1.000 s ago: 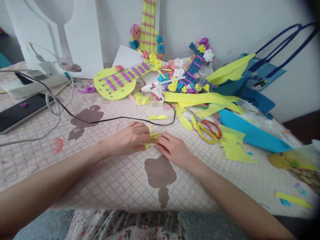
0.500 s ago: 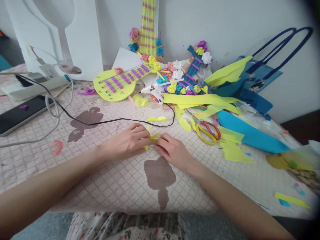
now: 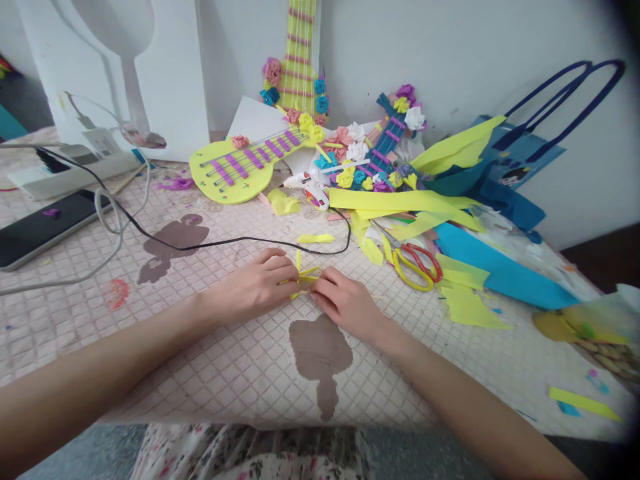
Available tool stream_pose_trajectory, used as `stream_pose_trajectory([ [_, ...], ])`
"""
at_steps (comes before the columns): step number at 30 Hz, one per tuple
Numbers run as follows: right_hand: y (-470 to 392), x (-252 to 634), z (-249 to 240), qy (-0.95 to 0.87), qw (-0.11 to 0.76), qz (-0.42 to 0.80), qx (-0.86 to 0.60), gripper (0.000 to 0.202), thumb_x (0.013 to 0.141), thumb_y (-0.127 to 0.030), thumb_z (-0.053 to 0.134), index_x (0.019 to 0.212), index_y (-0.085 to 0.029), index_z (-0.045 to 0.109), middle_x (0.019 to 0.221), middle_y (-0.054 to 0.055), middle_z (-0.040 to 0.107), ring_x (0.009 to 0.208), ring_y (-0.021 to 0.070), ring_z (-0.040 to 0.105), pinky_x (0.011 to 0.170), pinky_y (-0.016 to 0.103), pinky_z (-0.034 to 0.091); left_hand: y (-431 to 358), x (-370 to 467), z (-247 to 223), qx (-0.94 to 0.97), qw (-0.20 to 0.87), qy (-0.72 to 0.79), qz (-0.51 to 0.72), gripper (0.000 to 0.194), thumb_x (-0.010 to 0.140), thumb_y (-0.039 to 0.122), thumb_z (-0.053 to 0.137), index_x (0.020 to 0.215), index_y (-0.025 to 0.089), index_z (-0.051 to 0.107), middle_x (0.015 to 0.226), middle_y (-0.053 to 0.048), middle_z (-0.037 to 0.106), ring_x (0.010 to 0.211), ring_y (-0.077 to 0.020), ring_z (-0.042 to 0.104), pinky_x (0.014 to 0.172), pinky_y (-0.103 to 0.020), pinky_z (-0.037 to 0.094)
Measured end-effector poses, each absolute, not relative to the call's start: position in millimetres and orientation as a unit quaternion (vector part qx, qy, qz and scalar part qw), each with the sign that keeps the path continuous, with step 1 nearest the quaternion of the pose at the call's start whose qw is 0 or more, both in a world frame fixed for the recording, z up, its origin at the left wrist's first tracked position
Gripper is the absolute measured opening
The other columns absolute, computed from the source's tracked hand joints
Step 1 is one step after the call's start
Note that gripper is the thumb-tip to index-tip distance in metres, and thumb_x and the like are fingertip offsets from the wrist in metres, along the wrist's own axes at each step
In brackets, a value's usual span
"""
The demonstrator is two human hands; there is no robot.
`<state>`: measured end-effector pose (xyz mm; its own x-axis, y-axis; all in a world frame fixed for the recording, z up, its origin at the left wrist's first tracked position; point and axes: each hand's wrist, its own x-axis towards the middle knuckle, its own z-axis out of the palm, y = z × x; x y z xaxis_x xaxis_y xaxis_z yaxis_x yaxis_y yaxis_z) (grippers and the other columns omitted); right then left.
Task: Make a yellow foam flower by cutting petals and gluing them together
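My left hand (image 3: 267, 281) and my right hand (image 3: 345, 299) meet near the middle of the table, fingertips close together. Between them is a narrow strip of yellow crepe paper (image 3: 309, 278), pinched at both ends; my fingers hide part of it. A few more thin yellow pieces stick out around my left fingertips. Just beyond my hands lies a twisted yellow paper piece (image 3: 316, 238), beside a black cord (image 3: 240, 239). The white glue gun (image 3: 307, 184) rests farther back.
Red-and-yellow-handled scissors (image 3: 417, 265) lie to the right among yellow and blue paper sheets (image 3: 500, 267). Behind stand a yellow paper guitar (image 3: 235, 170), paper flowers and a blue bag (image 3: 530, 157). At left are a phone (image 3: 55, 227), a power strip (image 3: 80, 167) and cables.
My hands stay in almost the same place, with only slight finger movement around the yellow strip. The whole view has shifted very slightly.
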<state>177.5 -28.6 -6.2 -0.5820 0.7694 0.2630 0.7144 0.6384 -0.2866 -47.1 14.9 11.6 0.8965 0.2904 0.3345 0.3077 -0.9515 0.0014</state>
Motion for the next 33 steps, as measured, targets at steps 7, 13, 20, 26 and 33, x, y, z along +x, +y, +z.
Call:
stream_pose_trajectory([
  [7, -28, 177, -6, -0.889, 0.175, 0.070, -0.417, 0.020, 0.094, -0.028, 0.040, 0.087, -0.018, 0.056, 0.086, 0.003, 0.050, 0.070, 0.0112, 0.051, 0.061, 0.023, 0.043, 15, -46, 12, -0.972, 0.025, -0.148, -0.180, 0.020, 0.094, 0.017, 0.041, 0.087, 0.017, 0.060, 0.086, -0.005, 0.062, 0.088, -0.0168, 0.055, 0.092, -0.039, 0.038],
  [13, -28, 176, -6, -0.888, 0.178, 0.059, -0.419, 0.016, 0.093, -0.027, 0.043, 0.088, -0.018, 0.056, 0.089, 0.004, 0.054, 0.074, 0.0133, 0.053, 0.062, 0.024, 0.044, 16, -46, 11, -0.971, 0.015, -0.162, -0.177, 0.018, 0.093, 0.018, 0.042, 0.086, 0.017, 0.060, 0.087, -0.005, 0.061, 0.086, -0.0172, 0.053, 0.089, -0.038, 0.038],
  [20, -29, 171, -5, -0.880, 0.208, 0.053, -0.425, 0.011, 0.088, -0.023, 0.049, 0.098, -0.020, 0.053, 0.100, 0.007, 0.055, 0.086, 0.0170, 0.056, 0.065, 0.027, 0.047, 15, -48, 7, -0.952, -0.050, -0.218, -0.209, 0.011, 0.087, 0.014, 0.048, 0.085, 0.017, 0.059, 0.085, -0.004, 0.062, 0.085, -0.0172, 0.053, 0.084, -0.035, 0.039],
  [26, -29, 158, -5, -0.878, 0.198, 0.012, -0.436, 0.008, 0.089, -0.025, 0.048, 0.093, -0.019, 0.053, 0.095, 0.006, 0.055, 0.079, 0.0159, 0.055, 0.060, 0.026, 0.043, 15, -47, 6, -0.937, -0.091, -0.252, -0.223, 0.009, 0.085, 0.014, 0.050, 0.085, 0.018, 0.059, 0.081, -0.003, 0.062, 0.080, -0.0160, 0.057, 0.083, -0.034, 0.040],
  [33, -25, 150, -11, -0.876, 0.206, -0.023, -0.435, 0.012, 0.092, -0.025, 0.043, 0.090, -0.019, 0.053, 0.089, 0.005, 0.057, 0.076, 0.0148, 0.055, 0.057, 0.025, 0.040, 14, -45, 4, -0.922, -0.114, -0.279, -0.242, 0.005, 0.081, 0.013, 0.053, 0.084, 0.016, 0.056, 0.078, -0.003, 0.063, 0.076, -0.0161, 0.058, 0.079, -0.033, 0.042],
])
